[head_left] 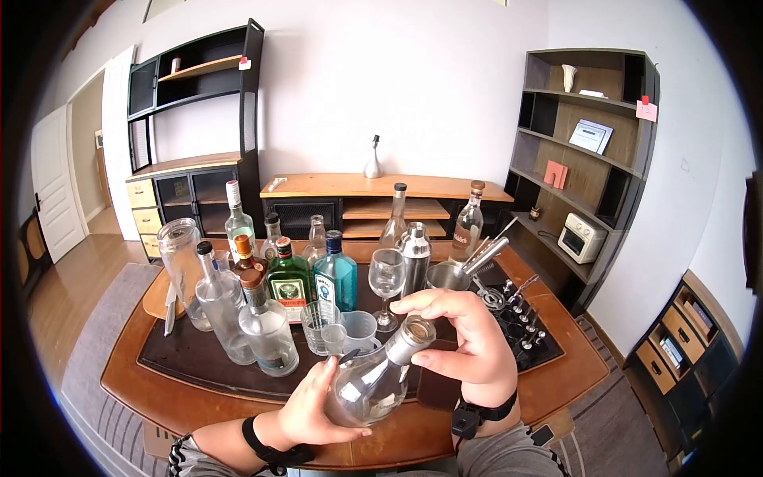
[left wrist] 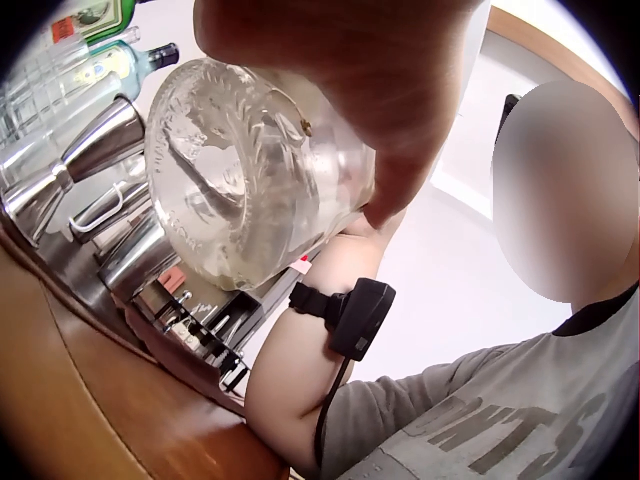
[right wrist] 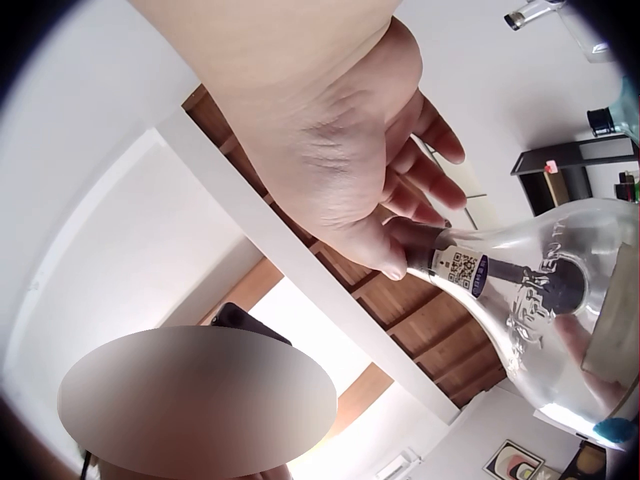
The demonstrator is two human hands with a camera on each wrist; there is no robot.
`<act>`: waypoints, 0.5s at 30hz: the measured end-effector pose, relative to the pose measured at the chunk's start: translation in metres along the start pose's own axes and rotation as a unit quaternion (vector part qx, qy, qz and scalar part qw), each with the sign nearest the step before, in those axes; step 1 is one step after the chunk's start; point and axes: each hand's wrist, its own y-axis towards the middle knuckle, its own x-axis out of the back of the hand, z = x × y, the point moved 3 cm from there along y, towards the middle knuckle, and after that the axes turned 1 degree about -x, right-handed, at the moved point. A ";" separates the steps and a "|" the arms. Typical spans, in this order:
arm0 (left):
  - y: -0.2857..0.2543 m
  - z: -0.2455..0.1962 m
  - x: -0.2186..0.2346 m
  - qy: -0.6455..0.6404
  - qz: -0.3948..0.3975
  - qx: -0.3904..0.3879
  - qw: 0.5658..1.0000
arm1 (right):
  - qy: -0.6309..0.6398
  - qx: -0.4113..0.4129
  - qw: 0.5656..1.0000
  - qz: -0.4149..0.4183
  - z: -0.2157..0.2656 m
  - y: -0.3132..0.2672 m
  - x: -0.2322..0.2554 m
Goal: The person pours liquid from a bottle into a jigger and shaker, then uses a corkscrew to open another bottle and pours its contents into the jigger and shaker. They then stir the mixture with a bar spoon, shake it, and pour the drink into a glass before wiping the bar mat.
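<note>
A clear glass bottle (head_left: 367, 391) with a wide body and silver collar tilts above the table's front edge, its mouth end up and to the right. My left hand (head_left: 314, 409) grips the body from the left; the left wrist view shows the bottle's ridged base (left wrist: 200, 180). At the neck, my right hand (head_left: 469, 338) has its thumb on one side and its fingers bent round the other. A label with a square code sits on the neck (right wrist: 460, 270) in the right wrist view. Just beyond stand a plastic measuring cup (head_left: 359, 327) and a stemmed glass (head_left: 387, 278).
Several bottles, among them a green one (head_left: 290, 278) and a blue one (head_left: 335, 274), crowd the mat's left half. Behind the right hand are a metal shaker (head_left: 416, 258), a metal cup of bar tools (head_left: 449, 277) and a rack of pourers (head_left: 528, 322). Shelves line the walls.
</note>
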 end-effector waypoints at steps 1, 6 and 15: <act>0.003 -0.004 0.003 0.013 -0.005 -0.008 1.000 | 0.011 -0.002 1.000 -0.004 0.001 -0.001 0.001; 0.015 -0.025 0.029 0.086 -0.028 -0.039 0.995 | 0.001 -0.010 1.000 0.003 0.007 -0.002 0.008; 0.001 -0.050 0.074 0.204 -0.029 -0.048 0.977 | -0.046 -0.042 0.998 0.015 0.034 -0.004 -0.004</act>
